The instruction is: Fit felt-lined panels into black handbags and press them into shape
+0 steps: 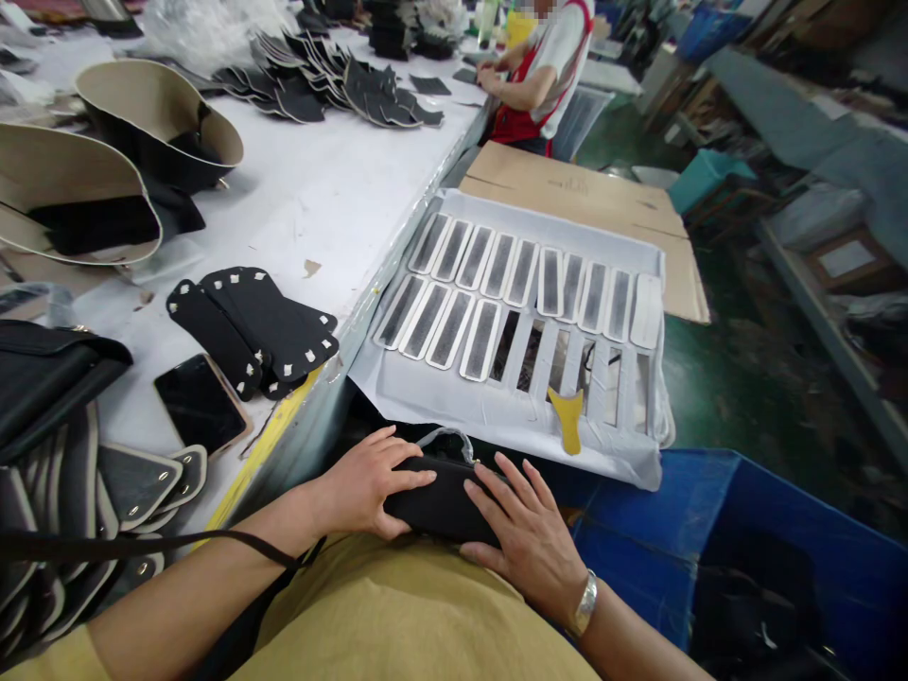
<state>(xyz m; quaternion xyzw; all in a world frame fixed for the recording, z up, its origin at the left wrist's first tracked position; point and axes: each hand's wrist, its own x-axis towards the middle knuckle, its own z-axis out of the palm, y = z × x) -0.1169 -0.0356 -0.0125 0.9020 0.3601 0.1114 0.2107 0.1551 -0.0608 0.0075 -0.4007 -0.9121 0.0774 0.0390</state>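
The person's left hand [375, 482] and right hand [529, 530], both with fingers spread, rest on a smooth black oblong piece [436, 501] in the near middle, while a white cloth-covered slotted rack [440, 399] stands just beyond them, a blue bin [638, 539] at near right, and a rectangular black-screened phone [200, 402] on the white-covered table [290, 199] at left.

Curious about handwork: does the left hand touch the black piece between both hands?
Touching. The head view shows the left hand with a finger laid along the black piece.
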